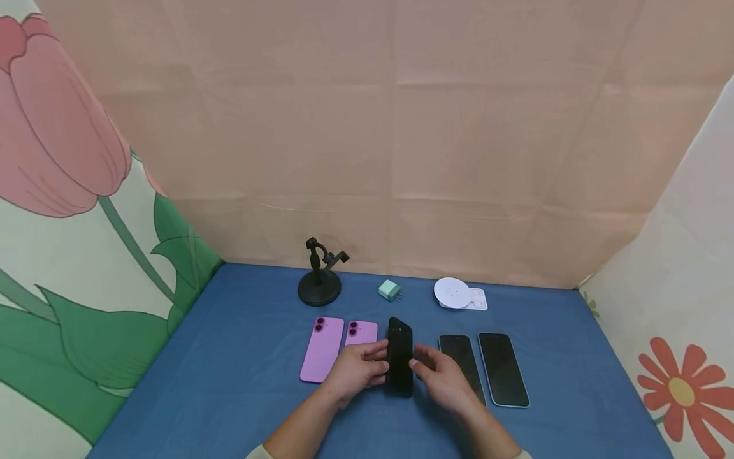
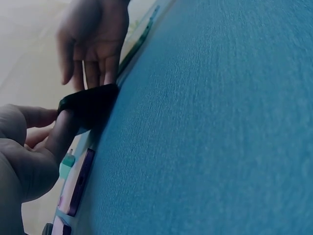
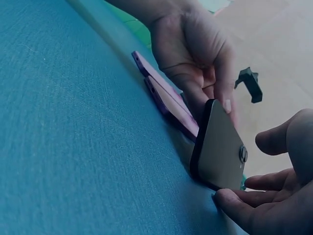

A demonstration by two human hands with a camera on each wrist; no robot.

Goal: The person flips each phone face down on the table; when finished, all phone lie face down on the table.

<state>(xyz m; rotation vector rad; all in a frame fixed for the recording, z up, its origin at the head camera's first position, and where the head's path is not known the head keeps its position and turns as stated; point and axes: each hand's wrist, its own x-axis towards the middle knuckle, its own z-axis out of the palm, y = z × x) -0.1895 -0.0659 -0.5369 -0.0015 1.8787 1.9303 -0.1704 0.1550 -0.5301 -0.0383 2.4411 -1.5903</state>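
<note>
A black phone [image 1: 399, 357] stands tilted on its long edge on the blue table [image 1: 241, 382], back camera at the far end. My left hand [image 1: 373, 362] grips it from the left, fingers curled over its upper edge [image 3: 217, 152]. My right hand [image 1: 425, 364] hovers just right of it with relaxed fingers, its thumb tip close to the phone's edge. In the left wrist view the black phone [image 2: 90, 103] sits between my left fingers [image 2: 54, 142] and the hanging right hand [image 2: 93, 44].
Two purple phones [image 1: 321, 349] [image 1: 362, 332] lie face down left of the black one. Two phones with dark screens [image 1: 461, 363] [image 1: 503, 368] lie on the right. Behind stand a black phone stand [image 1: 319, 275], a green charger plug [image 1: 390, 290] and a white round pad [image 1: 455, 293].
</note>
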